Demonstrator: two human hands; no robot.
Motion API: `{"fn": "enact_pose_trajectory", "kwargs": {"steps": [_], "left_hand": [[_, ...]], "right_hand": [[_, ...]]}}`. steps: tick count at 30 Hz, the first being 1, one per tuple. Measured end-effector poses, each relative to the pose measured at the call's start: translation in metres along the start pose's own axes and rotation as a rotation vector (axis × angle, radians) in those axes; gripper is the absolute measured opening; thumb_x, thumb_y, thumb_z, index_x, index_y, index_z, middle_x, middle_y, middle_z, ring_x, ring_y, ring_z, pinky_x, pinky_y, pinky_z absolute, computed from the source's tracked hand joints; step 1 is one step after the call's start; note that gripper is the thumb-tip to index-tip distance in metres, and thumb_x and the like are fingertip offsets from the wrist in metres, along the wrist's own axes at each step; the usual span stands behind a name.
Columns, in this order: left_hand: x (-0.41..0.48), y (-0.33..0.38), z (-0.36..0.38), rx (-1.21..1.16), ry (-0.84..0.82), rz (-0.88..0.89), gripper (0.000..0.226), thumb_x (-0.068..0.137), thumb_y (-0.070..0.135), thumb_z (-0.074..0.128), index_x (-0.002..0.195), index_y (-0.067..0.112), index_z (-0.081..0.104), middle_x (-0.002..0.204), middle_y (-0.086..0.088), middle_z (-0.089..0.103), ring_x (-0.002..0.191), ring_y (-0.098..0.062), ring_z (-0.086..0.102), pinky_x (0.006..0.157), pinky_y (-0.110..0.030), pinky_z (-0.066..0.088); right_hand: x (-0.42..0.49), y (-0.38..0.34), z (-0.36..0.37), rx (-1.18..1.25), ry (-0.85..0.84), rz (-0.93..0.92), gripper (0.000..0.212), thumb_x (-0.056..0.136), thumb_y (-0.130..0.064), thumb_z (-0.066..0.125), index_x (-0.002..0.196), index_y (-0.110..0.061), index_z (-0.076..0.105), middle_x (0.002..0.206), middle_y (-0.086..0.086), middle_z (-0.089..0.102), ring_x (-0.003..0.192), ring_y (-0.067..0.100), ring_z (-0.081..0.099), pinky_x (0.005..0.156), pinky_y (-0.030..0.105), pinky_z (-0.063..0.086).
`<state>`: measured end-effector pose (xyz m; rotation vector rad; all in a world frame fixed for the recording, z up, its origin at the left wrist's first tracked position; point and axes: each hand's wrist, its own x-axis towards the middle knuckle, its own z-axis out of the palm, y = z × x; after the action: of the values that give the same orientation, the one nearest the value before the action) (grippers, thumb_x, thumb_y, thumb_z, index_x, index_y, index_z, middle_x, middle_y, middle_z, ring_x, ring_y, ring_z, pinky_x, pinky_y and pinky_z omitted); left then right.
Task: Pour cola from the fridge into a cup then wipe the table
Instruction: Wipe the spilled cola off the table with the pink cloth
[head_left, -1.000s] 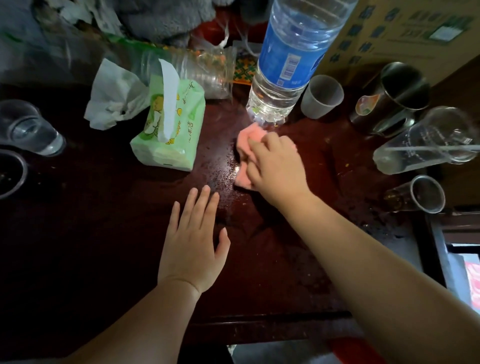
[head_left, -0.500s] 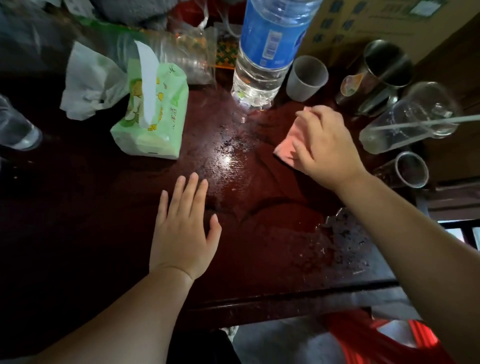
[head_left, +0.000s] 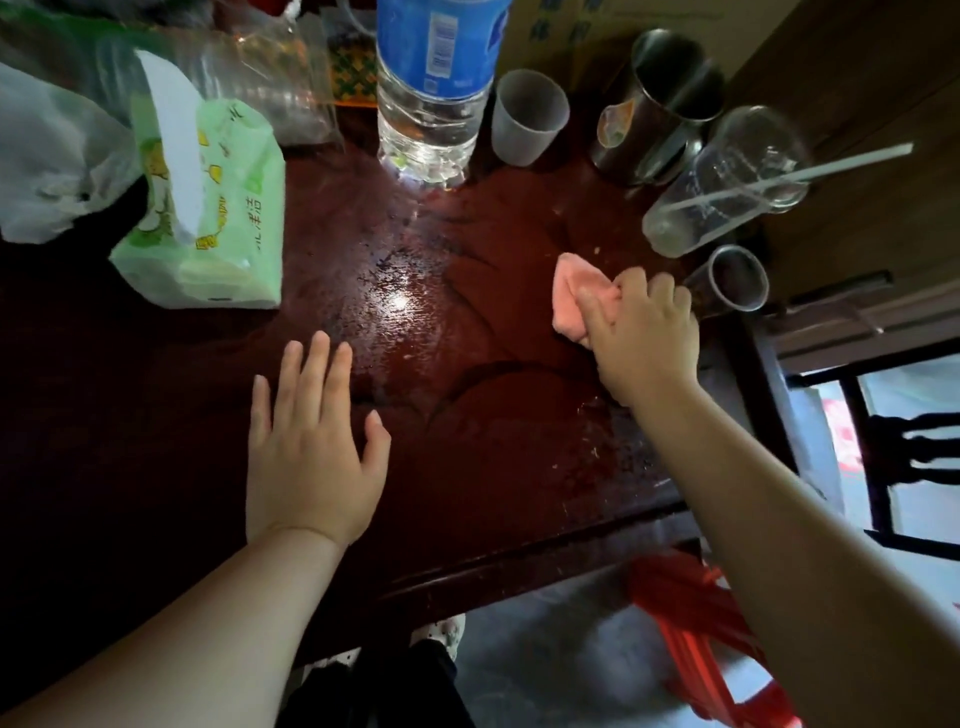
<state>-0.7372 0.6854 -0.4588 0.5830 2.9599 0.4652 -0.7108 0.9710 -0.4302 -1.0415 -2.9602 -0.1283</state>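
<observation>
My right hand (head_left: 644, 338) presses a pink cloth (head_left: 574, 293) onto the dark red wooden table (head_left: 467, 415), near its right side. Only the cloth's left part shows past my fingers. Wet streaks glisten on the tabletop left of the cloth. My left hand (head_left: 311, 441) lies flat on the table with its fingers spread and holds nothing. A small glass (head_left: 730, 283) stands just right of the cloth. A grey plastic cup (head_left: 527, 117) stands at the back. No cola is in sight.
A big water bottle (head_left: 431, 88) stands at the back middle. A green tissue pack (head_left: 208, 208) lies at left beside a white plastic bag (head_left: 52, 150). A steel mug (head_left: 660, 104) and a clear cup with a straw (head_left: 727, 182) crowd the right. A red stool (head_left: 701, 649) is below the table's front edge.
My right hand has swept the pink cloth from beside the water bottle to the right and then toward me. The left hand has stayed flat in place.
</observation>
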Motion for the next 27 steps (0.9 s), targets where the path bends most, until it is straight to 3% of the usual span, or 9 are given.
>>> {"fn": "enact_pose_trajectory", "kwargs": {"steps": [2,4,6,7,11,15,18,23,27], "left_hand": [[0.000,0.000,0.000,0.001,0.008,0.003,0.064,0.087,0.035,0.034,0.144,0.006,0.037,0.155,-0.012,0.030,0.145,-0.028,0.020,0.117,-0.047,0.011],[0.000,-0.001,0.001,0.006,0.010,0.008,0.064,0.088,0.035,0.035,0.145,0.006,0.036,0.155,-0.012,0.029,0.145,-0.027,0.019,0.117,-0.047,0.011],[0.000,-0.002,0.002,0.015,0.010,0.012,0.064,0.088,0.036,0.034,0.145,0.007,0.035,0.155,-0.011,0.028,0.145,-0.027,0.018,0.118,-0.047,0.012],[0.000,-0.002,0.002,0.018,0.012,0.011,0.064,0.089,0.036,0.034,0.145,0.007,0.035,0.156,-0.011,0.028,0.146,-0.027,0.018,0.118,-0.048,0.012],[0.000,-0.002,0.003,0.027,0.023,0.004,0.063,0.089,0.036,0.033,0.146,0.009,0.033,0.156,-0.010,0.027,0.146,-0.025,0.017,0.117,-0.047,0.011],[-0.001,-0.002,0.004,0.036,0.026,0.001,0.063,0.089,0.037,0.032,0.146,0.010,0.033,0.156,-0.009,0.026,0.146,-0.025,0.017,0.117,-0.047,0.012],[-0.001,-0.001,0.004,0.041,0.024,0.004,0.063,0.090,0.038,0.030,0.147,0.009,0.033,0.157,-0.009,0.026,0.146,-0.025,0.016,0.117,-0.047,0.012],[-0.001,-0.001,0.003,0.030,0.025,0.017,0.062,0.090,0.036,0.031,0.146,0.008,0.034,0.156,-0.010,0.027,0.146,-0.026,0.017,0.117,-0.049,0.012],[-0.001,-0.001,0.003,0.042,0.017,0.017,0.062,0.091,0.036,0.030,0.147,0.009,0.033,0.157,-0.008,0.026,0.146,-0.025,0.017,0.117,-0.048,0.011]], "right_hand": [[0.001,0.008,-0.009,0.095,0.082,-0.134,0.051,0.093,-0.049,0.036,0.117,-0.007,0.052,0.114,0.020,0.053,0.104,0.037,0.049,0.085,0.047,0.042],[0.007,0.021,-0.014,0.182,0.097,-0.462,0.042,0.094,-0.035,0.038,0.127,-0.012,0.051,0.124,0.014,0.051,0.111,0.031,0.047,0.092,0.044,0.042],[0.012,0.033,-0.010,0.126,-0.061,-0.743,0.046,0.095,-0.027,0.036,0.139,-0.016,0.044,0.142,0.010,0.042,0.126,0.028,0.041,0.104,0.045,0.036],[0.012,0.037,-0.006,0.118,-0.147,-0.764,0.048,0.095,-0.026,0.034,0.143,-0.017,0.040,0.149,0.007,0.036,0.132,0.027,0.037,0.108,0.046,0.032],[-0.007,0.035,0.005,0.349,-0.093,-0.418,0.044,0.097,-0.021,0.034,0.140,-0.018,0.044,0.146,0.007,0.041,0.129,0.029,0.040,0.108,0.047,0.029],[-0.053,0.024,0.010,0.225,-0.022,-0.101,0.049,0.093,-0.034,0.031,0.138,-0.017,0.043,0.140,0.010,0.042,0.116,0.035,0.041,0.097,0.050,0.033],[-0.077,0.021,0.007,0.230,-0.036,-0.056,0.056,0.091,-0.047,0.025,0.134,-0.017,0.046,0.135,0.011,0.043,0.113,0.034,0.040,0.092,0.050,0.036],[-0.075,0.018,0.013,0.299,-0.004,-0.032,0.048,0.095,-0.029,0.040,0.141,-0.012,0.037,0.144,0.014,0.036,0.129,0.031,0.032,0.107,0.047,0.025],[-0.054,-0.023,0.017,0.311,0.005,0.133,0.052,0.099,-0.031,0.032,0.146,-0.009,0.026,0.153,0.016,0.024,0.138,0.031,0.023,0.116,0.048,0.013]]}}
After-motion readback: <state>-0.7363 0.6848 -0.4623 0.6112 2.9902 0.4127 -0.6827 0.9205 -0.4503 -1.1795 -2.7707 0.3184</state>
